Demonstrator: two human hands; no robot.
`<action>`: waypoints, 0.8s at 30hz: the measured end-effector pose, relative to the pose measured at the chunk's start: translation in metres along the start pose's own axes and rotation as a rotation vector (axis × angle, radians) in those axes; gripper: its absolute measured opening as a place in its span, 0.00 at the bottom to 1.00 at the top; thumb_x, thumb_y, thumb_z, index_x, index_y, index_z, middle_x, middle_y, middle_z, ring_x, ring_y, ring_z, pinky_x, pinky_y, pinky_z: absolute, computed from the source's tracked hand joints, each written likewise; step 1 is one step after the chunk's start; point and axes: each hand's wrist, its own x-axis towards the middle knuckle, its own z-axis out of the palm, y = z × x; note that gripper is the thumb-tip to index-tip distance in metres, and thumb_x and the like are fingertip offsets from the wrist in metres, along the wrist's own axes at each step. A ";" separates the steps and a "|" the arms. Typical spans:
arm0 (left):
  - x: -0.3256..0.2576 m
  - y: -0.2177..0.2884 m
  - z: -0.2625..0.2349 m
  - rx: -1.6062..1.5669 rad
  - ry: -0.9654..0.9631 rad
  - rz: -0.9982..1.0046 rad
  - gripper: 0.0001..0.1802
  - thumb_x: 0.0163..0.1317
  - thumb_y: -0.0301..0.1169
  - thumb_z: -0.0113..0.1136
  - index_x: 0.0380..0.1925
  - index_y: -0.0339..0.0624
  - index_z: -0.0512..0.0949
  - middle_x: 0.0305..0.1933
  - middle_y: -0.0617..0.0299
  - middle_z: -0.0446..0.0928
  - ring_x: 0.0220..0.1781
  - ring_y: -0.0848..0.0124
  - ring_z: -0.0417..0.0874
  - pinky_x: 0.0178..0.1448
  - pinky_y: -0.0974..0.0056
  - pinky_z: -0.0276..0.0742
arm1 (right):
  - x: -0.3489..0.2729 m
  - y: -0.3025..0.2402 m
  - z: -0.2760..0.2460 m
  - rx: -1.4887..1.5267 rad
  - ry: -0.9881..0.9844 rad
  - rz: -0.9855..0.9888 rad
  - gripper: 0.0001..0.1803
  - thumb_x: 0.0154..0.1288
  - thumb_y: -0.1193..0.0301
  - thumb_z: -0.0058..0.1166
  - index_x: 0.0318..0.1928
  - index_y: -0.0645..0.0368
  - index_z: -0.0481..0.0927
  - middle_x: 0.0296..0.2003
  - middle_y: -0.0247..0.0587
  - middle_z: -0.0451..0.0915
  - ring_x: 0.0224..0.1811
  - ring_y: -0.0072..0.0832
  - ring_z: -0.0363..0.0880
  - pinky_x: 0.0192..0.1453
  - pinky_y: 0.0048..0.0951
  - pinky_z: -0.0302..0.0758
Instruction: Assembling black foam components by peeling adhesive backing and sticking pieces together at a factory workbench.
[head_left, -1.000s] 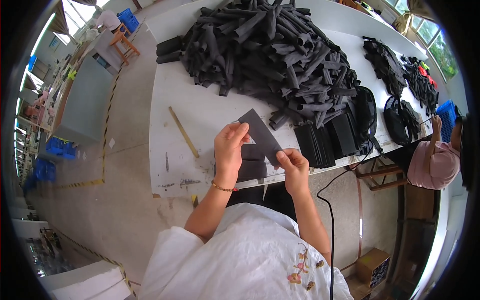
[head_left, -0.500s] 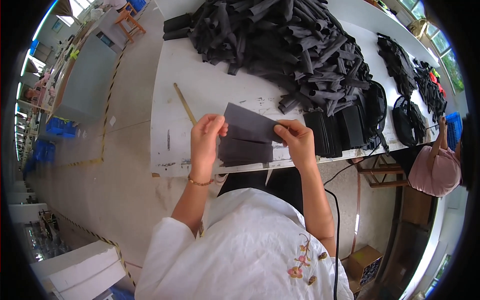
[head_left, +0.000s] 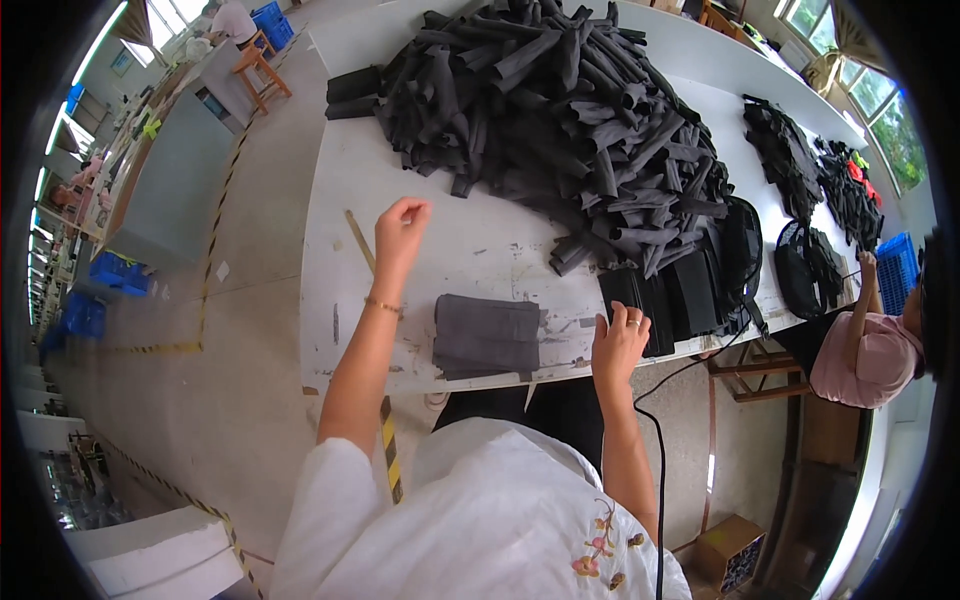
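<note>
A small stack of flat dark grey fabric pieces (head_left: 486, 336) lies near the front edge of the white table, between my hands. Raised beyond its left side, my left hand (head_left: 402, 228) has its fingers curled together, with nothing visible in them. My right hand (head_left: 621, 340) is to the right of the stack, its fingers apart, at the near end of a row of black folded pieces (head_left: 650, 300). I cannot tell whether it touches them. Farther back rises a large heap of rolled black fabric pieces (head_left: 560, 120).
A wooden stick (head_left: 359, 238) lies left of the stack, partly behind my left forearm. A black mesh item (head_left: 741, 255) and a dark cable (head_left: 662, 450) are on the right. Beyond, a person in pink (head_left: 862, 355) sits near a blue basket (head_left: 897, 262).
The grey piece stretched between both hands now lies on the stack, released. My left hand has moved up and away; my right hand has shifted right and nearer, beside the black pieces.
</note>
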 end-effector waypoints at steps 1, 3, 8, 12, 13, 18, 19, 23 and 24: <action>0.023 -0.004 0.009 0.001 0.004 0.009 0.09 0.62 0.31 0.62 0.36 0.36 0.82 0.30 0.62 0.82 0.34 0.74 0.80 0.41 0.69 0.75 | 0.000 0.003 0.002 -0.071 0.001 0.018 0.21 0.55 0.70 0.64 0.50 0.59 0.77 0.43 0.43 0.75 0.48 0.42 0.71 0.50 0.41 0.69; 0.058 -0.005 0.031 -0.126 0.069 -0.035 0.10 0.61 0.31 0.63 0.36 0.35 0.82 0.29 0.62 0.82 0.33 0.74 0.81 0.40 0.69 0.75 | 0.000 0.008 0.005 -0.130 -0.012 0.054 0.24 0.54 0.69 0.65 0.52 0.59 0.77 0.45 0.41 0.75 0.49 0.40 0.71 0.51 0.41 0.68; 0.116 0.005 0.081 -0.225 0.177 -0.089 0.09 0.62 0.30 0.62 0.37 0.35 0.82 0.31 0.66 0.81 0.30 0.79 0.78 0.35 0.72 0.74 | -0.008 0.022 0.021 -0.184 -0.098 0.009 0.21 0.57 0.67 0.62 0.52 0.60 0.77 0.41 0.40 0.76 0.48 0.40 0.72 0.49 0.40 0.68; 0.133 0.017 0.115 -0.026 0.325 0.068 0.09 0.61 0.30 0.63 0.36 0.34 0.82 0.31 0.60 0.82 0.31 0.71 0.81 0.39 0.67 0.77 | -0.006 0.019 0.013 -0.137 -0.149 0.024 0.19 0.59 0.68 0.60 0.51 0.59 0.77 0.44 0.41 0.74 0.49 0.39 0.71 0.50 0.41 0.68; 0.137 0.020 0.123 0.057 0.339 0.197 0.09 0.60 0.30 0.64 0.37 0.34 0.82 0.31 0.58 0.82 0.31 0.68 0.82 0.41 0.66 0.77 | -0.007 0.019 0.011 -0.115 -0.153 0.023 0.19 0.59 0.68 0.60 0.50 0.60 0.77 0.45 0.42 0.74 0.49 0.39 0.71 0.51 0.41 0.68; 0.174 -0.012 0.129 0.452 0.236 0.170 0.14 0.59 0.35 0.61 0.40 0.37 0.83 0.40 0.44 0.81 0.44 0.46 0.82 0.50 0.51 0.77 | -0.009 0.012 0.020 -0.229 -0.089 -0.076 0.15 0.59 0.72 0.53 0.48 0.62 0.76 0.51 0.44 0.72 0.51 0.41 0.70 0.56 0.41 0.67; 0.175 -0.010 0.132 0.439 0.201 0.090 0.15 0.57 0.38 0.62 0.38 0.38 0.84 0.39 0.44 0.82 0.45 0.48 0.83 0.50 0.53 0.78 | -0.008 0.011 0.018 -0.246 -0.133 -0.070 0.15 0.59 0.73 0.50 0.47 0.62 0.75 0.50 0.45 0.72 0.51 0.40 0.70 0.55 0.40 0.67; 0.169 -0.004 0.115 0.254 0.047 -0.016 0.15 0.54 0.36 0.69 0.36 0.37 0.85 0.34 0.51 0.85 0.36 0.59 0.86 0.45 0.61 0.78 | -0.003 0.008 0.017 -0.201 -0.123 -0.088 0.16 0.57 0.73 0.51 0.48 0.63 0.75 0.47 0.45 0.72 0.49 0.40 0.70 0.55 0.40 0.67; 0.159 0.008 0.117 0.122 0.024 -0.048 0.15 0.54 0.34 0.70 0.35 0.33 0.85 0.31 0.53 0.85 0.33 0.65 0.85 0.42 0.65 0.77 | -0.006 0.015 0.020 -0.196 -0.083 -0.122 0.17 0.57 0.73 0.51 0.47 0.65 0.75 0.47 0.44 0.72 0.49 0.39 0.70 0.55 0.39 0.67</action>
